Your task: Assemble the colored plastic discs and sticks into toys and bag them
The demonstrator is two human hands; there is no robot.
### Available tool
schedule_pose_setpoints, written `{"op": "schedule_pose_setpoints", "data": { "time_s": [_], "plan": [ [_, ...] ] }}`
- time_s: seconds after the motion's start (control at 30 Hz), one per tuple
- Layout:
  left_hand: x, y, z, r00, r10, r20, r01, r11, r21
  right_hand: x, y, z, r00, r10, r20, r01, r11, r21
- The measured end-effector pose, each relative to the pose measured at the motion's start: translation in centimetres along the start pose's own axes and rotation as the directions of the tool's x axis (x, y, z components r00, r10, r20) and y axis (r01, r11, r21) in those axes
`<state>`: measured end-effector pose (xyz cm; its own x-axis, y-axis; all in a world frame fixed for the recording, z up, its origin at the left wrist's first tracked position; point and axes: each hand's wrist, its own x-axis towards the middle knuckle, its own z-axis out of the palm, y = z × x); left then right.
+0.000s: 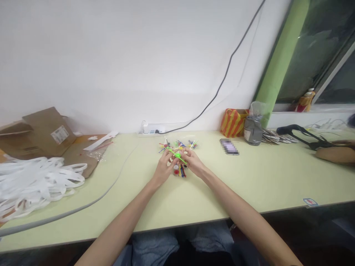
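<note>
Both hands hold a bright green plastic piece [178,155], a round hub with thin sticks reaching out to two sides. My left hand [164,167] pinches it from the left, fingers bent. On the other side, my right hand [195,163] grips its right part with closed fingers. Just under the hands lie a red round piece [176,172] and several coloured sticks [182,171], partly covered. Behind my fingers sit three spiky clusters of multicoloured sticks: a left cluster [165,145], a middle cluster [180,143] and a right cluster [193,144].
A phone [229,147] lies to the right, near a striped bag [233,122] and a grey container [253,131]. White strips [39,181] and an open cardboard box [41,131] fill the left. A grey cable [91,202] crosses the table; a power strip [155,129] sits against the wall.
</note>
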<state>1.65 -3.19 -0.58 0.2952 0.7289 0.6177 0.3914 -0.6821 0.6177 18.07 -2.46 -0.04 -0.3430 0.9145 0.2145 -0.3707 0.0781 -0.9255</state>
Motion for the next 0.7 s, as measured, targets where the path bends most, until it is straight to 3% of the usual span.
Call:
{"op": "schedule_pose_setpoints", "data": {
  "time_s": [0.13,0.2,0.3,0.37,0.47,0.53,0.63,0.7],
  "plan": [
    [-0.2,0.1,0.2,0.997,0.067,-0.027,-0.067,0.998,0.012,-0.5,-0.8,-0.7,0.998,-0.011,0.054,0.020,0.984,-0.177],
    [-0.2,0.2,0.2,0.996,0.083,-0.040,-0.081,0.996,0.041,-0.6,-1.0,-0.7,0.997,-0.070,0.015,0.071,0.950,-0.303],
    [-0.2,0.2,0.0,0.997,0.011,-0.080,-0.003,0.995,0.096,-0.8,-1.1,-0.2,0.955,-0.290,-0.058,0.209,0.803,-0.559],
    [-0.3,0.1,-0.2,0.995,-0.059,-0.080,0.070,0.988,0.136,-1.2,-1.1,0.2,0.924,-0.379,0.051,0.304,0.644,-0.702],
    [-0.4,-0.2,-0.5,0.996,-0.090,-0.008,0.089,0.960,0.264,-1.8,-1.1,0.5,0.917,-0.323,0.235,0.370,0.465,-0.805],
    [-0.4,-0.3,-0.7,0.997,-0.061,0.036,0.045,0.937,0.347,-2.0,-1.1,0.5,0.926,-0.282,0.250,0.349,0.396,-0.849],
    [-0.4,0.0,-0.5,0.996,-0.041,0.078,0.012,0.938,0.347,-2.1,-0.8,0.2,0.941,-0.241,0.239,0.315,0.357,-0.879],
    [-0.3,0.1,-0.3,0.992,-0.061,0.112,0.029,0.964,0.265,-2.0,-0.8,0.0,0.952,-0.223,0.210,0.284,0.388,-0.877]
  ]
}}
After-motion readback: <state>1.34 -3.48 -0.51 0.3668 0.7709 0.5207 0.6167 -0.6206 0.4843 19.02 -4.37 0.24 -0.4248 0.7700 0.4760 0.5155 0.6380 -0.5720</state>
